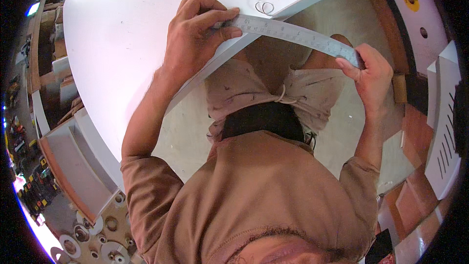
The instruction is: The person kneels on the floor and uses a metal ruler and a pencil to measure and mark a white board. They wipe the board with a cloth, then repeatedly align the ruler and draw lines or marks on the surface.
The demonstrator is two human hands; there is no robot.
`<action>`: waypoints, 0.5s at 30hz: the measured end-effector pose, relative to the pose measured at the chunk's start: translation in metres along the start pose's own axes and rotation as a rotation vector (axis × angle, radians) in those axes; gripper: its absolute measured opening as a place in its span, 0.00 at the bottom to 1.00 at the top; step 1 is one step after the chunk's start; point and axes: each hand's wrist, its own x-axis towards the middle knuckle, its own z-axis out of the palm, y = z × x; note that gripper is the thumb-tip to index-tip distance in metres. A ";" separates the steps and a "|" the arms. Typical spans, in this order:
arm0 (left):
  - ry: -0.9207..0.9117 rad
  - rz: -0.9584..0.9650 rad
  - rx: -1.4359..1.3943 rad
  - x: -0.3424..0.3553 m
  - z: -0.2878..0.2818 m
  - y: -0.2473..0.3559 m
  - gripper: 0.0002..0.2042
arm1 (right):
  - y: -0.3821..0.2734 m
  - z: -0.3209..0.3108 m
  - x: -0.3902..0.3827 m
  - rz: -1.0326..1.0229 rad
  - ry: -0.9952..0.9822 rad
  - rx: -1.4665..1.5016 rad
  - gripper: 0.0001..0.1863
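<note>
A long metal ruler (293, 32) stretches between my two hands, its middle crossing the edge of the white board (112, 29). My left hand (198, 34) pinches the ruler's left end between thumb and fingers, above the board's surface. Out past the board's edge, my right hand (369, 76) grips the other end, with the thumb along it. Just beyond the ruler, a small loop of thin wire or band (264, 7) lies on the board near its edge. What the ruler's left end looks like under my fingers is hidden.
Shelving with boards (53, 58) stands at the far left. Below it are a wood-edged panel (73, 166) and several round rolls or discs (90, 237). On the right are a white slotted panel (444, 137), brown sheets (415, 186) and a dark-edged panel with a yellow disc (410, 0).
</note>
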 end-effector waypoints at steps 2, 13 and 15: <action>-0.008 -0.001 -0.009 0.004 0.003 0.001 0.16 | 0.009 -0.002 0.004 -0.017 -0.004 -0.010 0.28; -0.044 -0.103 0.083 -0.011 0.009 0.027 0.18 | 0.023 -0.005 0.018 -0.168 -0.066 -0.154 0.33; -0.041 -0.105 0.064 -0.014 0.010 0.028 0.17 | 0.028 -0.004 0.029 -0.216 -0.071 -0.183 0.34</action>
